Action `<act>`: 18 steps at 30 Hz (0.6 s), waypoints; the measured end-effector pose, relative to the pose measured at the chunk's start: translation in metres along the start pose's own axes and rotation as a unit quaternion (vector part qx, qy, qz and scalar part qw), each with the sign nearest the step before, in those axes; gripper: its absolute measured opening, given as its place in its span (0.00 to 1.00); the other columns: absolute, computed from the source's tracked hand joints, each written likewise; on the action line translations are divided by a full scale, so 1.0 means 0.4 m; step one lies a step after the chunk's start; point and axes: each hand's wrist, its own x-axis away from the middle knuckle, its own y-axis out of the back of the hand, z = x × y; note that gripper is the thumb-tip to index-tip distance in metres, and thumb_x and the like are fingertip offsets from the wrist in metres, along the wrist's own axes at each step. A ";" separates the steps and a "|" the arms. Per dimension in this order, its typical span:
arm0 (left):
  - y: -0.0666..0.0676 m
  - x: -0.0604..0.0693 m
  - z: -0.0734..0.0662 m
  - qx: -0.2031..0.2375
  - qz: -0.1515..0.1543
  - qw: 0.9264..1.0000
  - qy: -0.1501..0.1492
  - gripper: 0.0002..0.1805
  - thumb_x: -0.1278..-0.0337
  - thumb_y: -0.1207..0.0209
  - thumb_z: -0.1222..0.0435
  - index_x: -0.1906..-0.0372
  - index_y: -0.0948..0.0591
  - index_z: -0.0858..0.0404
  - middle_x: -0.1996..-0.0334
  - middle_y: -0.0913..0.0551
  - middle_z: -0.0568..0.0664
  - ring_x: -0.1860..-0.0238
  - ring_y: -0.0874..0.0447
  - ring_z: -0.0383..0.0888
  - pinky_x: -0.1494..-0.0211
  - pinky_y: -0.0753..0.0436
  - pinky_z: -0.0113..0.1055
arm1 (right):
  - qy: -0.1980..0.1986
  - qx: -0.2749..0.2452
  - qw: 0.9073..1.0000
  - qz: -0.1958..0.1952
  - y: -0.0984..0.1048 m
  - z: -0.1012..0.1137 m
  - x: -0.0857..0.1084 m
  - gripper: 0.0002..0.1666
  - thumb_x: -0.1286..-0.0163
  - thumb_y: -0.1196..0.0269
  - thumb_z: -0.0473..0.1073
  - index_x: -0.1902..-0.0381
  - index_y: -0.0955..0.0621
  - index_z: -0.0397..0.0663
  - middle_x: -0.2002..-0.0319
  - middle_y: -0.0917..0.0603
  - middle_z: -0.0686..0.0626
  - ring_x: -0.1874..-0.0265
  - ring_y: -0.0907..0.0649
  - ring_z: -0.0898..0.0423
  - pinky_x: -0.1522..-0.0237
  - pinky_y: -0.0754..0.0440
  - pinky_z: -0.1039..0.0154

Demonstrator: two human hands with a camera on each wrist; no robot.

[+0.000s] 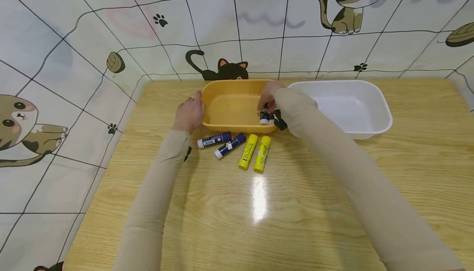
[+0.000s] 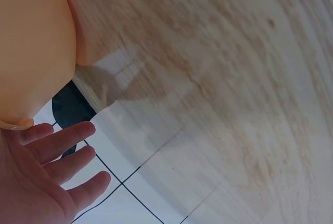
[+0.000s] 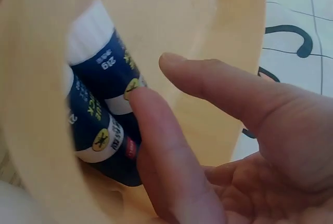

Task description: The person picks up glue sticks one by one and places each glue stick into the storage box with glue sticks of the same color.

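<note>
A yellow-orange plastic basin [image 1: 237, 128] stands at the back of the table. My left hand [image 1: 189, 114] touches its left rim; in the left wrist view the fingers [image 2: 62, 143] are spread and fairly straight, the thumb hidden. Reaching inside at the right end is my right hand [image 1: 272, 94]. Its index finger lies against a navy glue stick [image 3: 112, 73] with a white cap, while the thumb stays apart. A second navy glue stick [image 3: 99, 122] lies alongside in the basin.
A white basin [image 1: 348, 102] stands right of the yellow one, partly behind my right sleeve. In front lie two navy glue sticks [image 1: 230, 145] and two yellow glue sticks [image 1: 248, 151]. A cat-patterned covering [image 1: 259, 24] rises behind the wooden table [image 1: 222, 213].
</note>
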 end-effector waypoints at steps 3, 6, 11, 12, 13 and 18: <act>-0.001 0.000 0.004 -0.001 -0.001 1.000 0.000 0.28 0.26 0.70 0.61 0.27 0.46 0.67 0.36 0.30 0.65 0.31 0.39 0.60 0.31 0.41 0.55 | 0.007 -0.007 1.000 -0.007 0.002 0.002 0.010 0.15 0.39 0.32 0.43 0.62 0.19 0.35 0.79 0.17 0.45 0.86 0.18 0.61 0.79 0.20 0.71; 0.000 0.000 0.004 -0.001 -0.002 1.000 -0.001 0.27 0.26 0.70 0.61 0.27 0.46 0.67 0.37 0.29 0.65 0.32 0.39 0.60 0.31 0.40 0.55 | 0.012 -0.002 1.000 -0.010 0.009 0.003 0.024 0.16 0.38 0.33 0.43 0.62 0.20 0.34 0.78 0.17 0.45 0.88 0.19 0.61 0.80 0.20 0.70; 0.002 0.001 0.002 0.003 -0.002 1.000 0.003 0.28 0.26 0.70 0.61 0.27 0.46 0.67 0.37 0.29 0.65 0.32 0.39 0.60 0.31 0.41 0.55 | 0.039 0.007 0.999 -0.009 0.019 -0.006 0.054 0.15 0.38 0.33 0.44 0.68 0.23 0.36 0.82 0.21 0.48 0.87 0.19 0.61 0.79 0.20 0.70; 0.002 0.001 0.001 0.005 -0.002 1.000 0.003 0.28 0.26 0.70 0.61 0.27 0.46 0.67 0.37 0.29 0.65 0.32 0.39 0.60 0.31 0.41 0.55 | 0.047 0.007 0.999 -0.012 0.020 -0.010 0.062 0.15 0.38 0.33 0.44 0.69 0.24 0.37 0.82 0.21 0.49 0.86 0.19 0.61 0.77 0.19 0.70; 0.002 0.001 0.000 0.006 -0.002 1.000 0.003 0.28 0.26 0.70 0.61 0.27 0.46 0.67 0.36 0.29 0.65 0.32 0.39 0.60 0.31 0.41 0.55 | 0.056 0.007 0.998 -0.015 0.021 -0.014 0.070 0.15 0.38 0.33 0.44 0.69 0.24 0.37 0.82 0.21 0.48 0.85 0.18 0.60 0.76 0.18 0.69; 0.004 0.005 -0.003 0.009 -0.002 1.000 0.003 0.28 0.26 0.70 0.60 0.27 0.46 0.67 0.36 0.30 0.65 0.32 0.39 0.61 0.31 0.42 0.55 | 0.083 -0.006 0.996 -0.030 0.022 -0.038 0.106 0.21 0.38 0.32 0.44 0.56 0.26 0.34 0.70 0.17 0.44 0.80 0.16 0.58 0.68 0.16 0.64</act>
